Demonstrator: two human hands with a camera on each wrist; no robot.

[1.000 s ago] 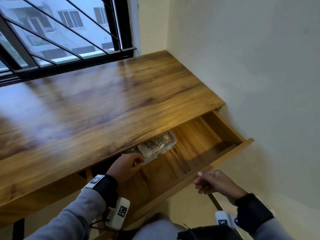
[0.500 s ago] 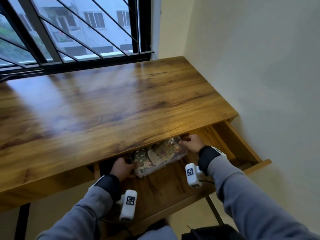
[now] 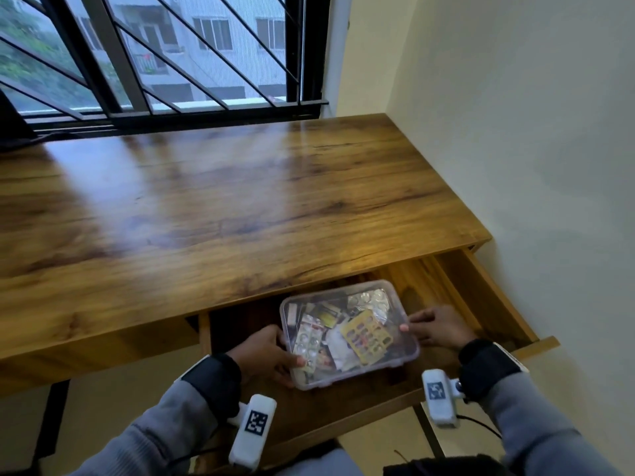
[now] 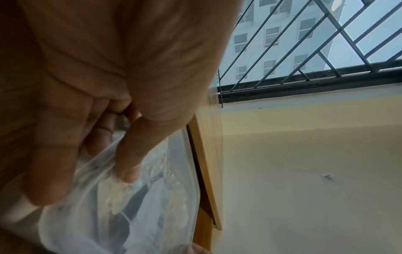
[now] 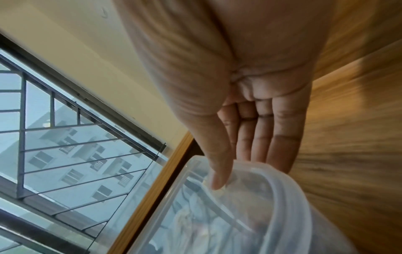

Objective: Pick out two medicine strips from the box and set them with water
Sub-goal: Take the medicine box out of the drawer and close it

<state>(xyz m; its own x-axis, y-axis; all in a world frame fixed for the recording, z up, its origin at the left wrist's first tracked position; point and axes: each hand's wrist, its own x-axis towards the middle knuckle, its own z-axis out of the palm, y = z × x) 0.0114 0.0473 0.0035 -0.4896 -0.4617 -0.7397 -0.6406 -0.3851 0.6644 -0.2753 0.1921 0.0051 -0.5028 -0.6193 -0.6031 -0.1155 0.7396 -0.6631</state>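
Note:
A clear plastic box (image 3: pixel 347 333) with its lid on, packed with several medicine strips (image 3: pixel 366 334), is held between both hands above the open drawer (image 3: pixel 481 297). My left hand (image 3: pixel 264 355) grips its left end, thumb on the lid (image 4: pixel 128 165) and fingers underneath. My right hand (image 3: pixel 436 326) grips the right end the same way, thumb on the lid rim (image 5: pixel 217 178) and fingers below the box (image 5: pixel 250 206). No water shows in any view.
The wooden desk top (image 3: pixel 220 207) stretches ahead to a barred window (image 3: pixel 165 53). A cream wall (image 3: pixel 532 132) runs along the right side, close to the drawer's right wall. A dark object (image 3: pixel 13 125) sits at the desk's far left edge.
My right hand left the drawer front and took the box's right end. Both hands have drawn the box out from under the desk top and raised it toward me.

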